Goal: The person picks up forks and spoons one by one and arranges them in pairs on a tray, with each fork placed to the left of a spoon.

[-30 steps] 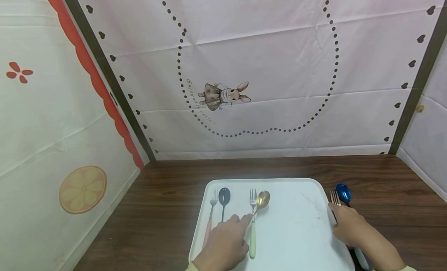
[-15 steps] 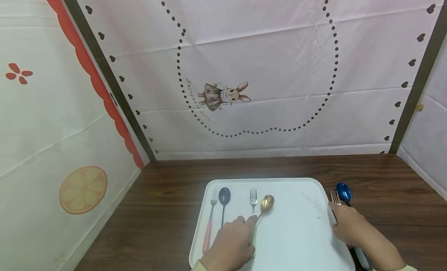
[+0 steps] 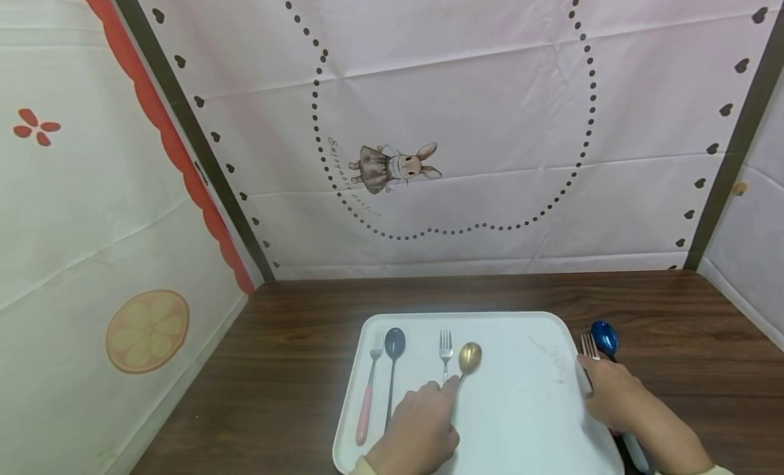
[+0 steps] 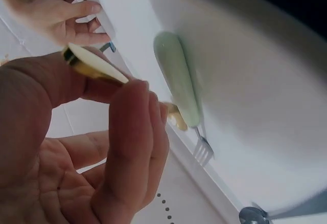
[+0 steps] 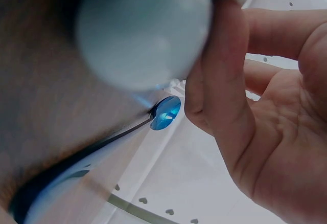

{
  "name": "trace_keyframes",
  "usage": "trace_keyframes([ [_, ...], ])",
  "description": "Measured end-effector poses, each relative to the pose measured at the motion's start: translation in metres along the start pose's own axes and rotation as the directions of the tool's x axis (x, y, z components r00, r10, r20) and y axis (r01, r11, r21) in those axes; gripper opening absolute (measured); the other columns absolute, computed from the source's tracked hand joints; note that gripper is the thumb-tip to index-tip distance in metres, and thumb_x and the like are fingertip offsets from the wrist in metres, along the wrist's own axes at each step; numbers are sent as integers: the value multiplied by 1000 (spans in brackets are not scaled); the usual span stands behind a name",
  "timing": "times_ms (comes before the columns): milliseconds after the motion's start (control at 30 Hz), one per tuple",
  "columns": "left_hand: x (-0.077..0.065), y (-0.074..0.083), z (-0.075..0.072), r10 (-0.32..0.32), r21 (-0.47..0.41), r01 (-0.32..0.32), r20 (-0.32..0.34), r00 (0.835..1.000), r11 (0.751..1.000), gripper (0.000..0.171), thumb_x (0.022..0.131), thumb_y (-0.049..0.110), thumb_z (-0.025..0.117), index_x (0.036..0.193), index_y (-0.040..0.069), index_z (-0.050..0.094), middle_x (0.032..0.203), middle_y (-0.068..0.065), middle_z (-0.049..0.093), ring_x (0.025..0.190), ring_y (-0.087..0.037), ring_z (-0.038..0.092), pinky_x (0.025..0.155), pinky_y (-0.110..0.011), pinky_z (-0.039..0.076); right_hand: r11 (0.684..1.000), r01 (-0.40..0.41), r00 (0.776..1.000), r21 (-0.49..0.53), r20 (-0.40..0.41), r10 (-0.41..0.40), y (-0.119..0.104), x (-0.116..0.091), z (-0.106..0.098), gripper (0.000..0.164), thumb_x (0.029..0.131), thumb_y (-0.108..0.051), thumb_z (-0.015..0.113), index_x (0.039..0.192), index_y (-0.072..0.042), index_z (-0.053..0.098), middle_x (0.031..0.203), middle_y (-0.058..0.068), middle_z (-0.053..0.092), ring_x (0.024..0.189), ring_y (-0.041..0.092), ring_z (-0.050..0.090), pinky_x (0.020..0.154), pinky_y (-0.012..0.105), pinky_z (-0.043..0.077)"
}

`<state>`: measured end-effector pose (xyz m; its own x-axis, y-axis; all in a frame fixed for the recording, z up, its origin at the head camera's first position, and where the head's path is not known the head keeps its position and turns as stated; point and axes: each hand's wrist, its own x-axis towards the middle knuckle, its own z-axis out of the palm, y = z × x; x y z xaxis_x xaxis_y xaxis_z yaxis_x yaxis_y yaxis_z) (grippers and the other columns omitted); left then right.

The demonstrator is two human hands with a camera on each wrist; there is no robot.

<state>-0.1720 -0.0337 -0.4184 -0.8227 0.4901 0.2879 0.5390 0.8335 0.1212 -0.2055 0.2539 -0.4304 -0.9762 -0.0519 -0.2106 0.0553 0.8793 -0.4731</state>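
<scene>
My left hand (image 3: pixel 422 424) pinches the handle of a gold spoon (image 3: pixel 469 358) over the white tray (image 3: pixel 520 407). Its bowl points away, just right of a fork (image 3: pixel 446 346) whose light green handle (image 4: pixel 176 75) lies behind my hand in the head view. At the tray's right edge, my right hand (image 3: pixel 618 397) lies over a second fork (image 3: pixel 589 347), its tines beyond the fingertips and its pale handle end (image 5: pixel 145 35) close to the wrist camera. I cannot tell whether the curled right fingers grip that fork. A blue spoon (image 3: pixel 605 339) lies beside it.
On the tray's left side lie a pink-handled fork (image 3: pixel 365 407) and a dark grey spoon (image 3: pixel 395 346). The tray sits on a dark wooden table (image 3: pixel 288 380). Printed cloth walls (image 3: pixel 490 121) enclose the table at the back and both sides.
My left hand has shifted right with the gold spoon, whose bowl has moved away from the green-handled fork. My right hand stays where it was.
</scene>
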Motion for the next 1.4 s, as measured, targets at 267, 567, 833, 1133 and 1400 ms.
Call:
trace_keyframes([
  [267,3,9,2,-3,10,3,2,1000,1000,67,62,7,66,127,2,51,72,-7,56,48,-15,45,42,-28,42,1000,-2,1000,5,-4,2,0,0,0,61,76,7,58,130,17,33,115,41,44,47,16,53,41,29,48],
  [567,2,15,4,17,-29,-16,24,1000,999,68,66,7,66,132,4,47,83,-7,57,48,-11,43,43,-25,42,1000,-4,1000,5,0,4,0,0,-1,60,76,7,58,130,17,33,117,41,42,49,16,53,42,29,49],
  [833,-1,7,0,232,25,-231,-55,971,973,51,72,9,68,121,14,56,85,2,56,61,-4,43,50,-16,42,1000,-20,1000,2,20,19,0,2,-1,61,77,6,58,131,16,33,117,41,43,54,16,53,43,28,50],
  [1133,-13,-16,-5,425,159,-448,158,891,880,44,76,38,70,116,24,59,114,5,60,103,-13,51,74,-29,49,1000,-19,1000,19,17,19,0,2,1,62,76,6,58,132,16,33,115,40,44,49,17,53,41,28,49],
  [1400,-17,-19,-3,451,190,-485,195,871,854,48,83,50,59,121,22,55,124,8,57,114,-18,48,81,-41,48,999,-43,999,15,32,43,4,6,2,62,76,6,59,132,15,33,117,40,42,52,17,53,42,28,50],
])
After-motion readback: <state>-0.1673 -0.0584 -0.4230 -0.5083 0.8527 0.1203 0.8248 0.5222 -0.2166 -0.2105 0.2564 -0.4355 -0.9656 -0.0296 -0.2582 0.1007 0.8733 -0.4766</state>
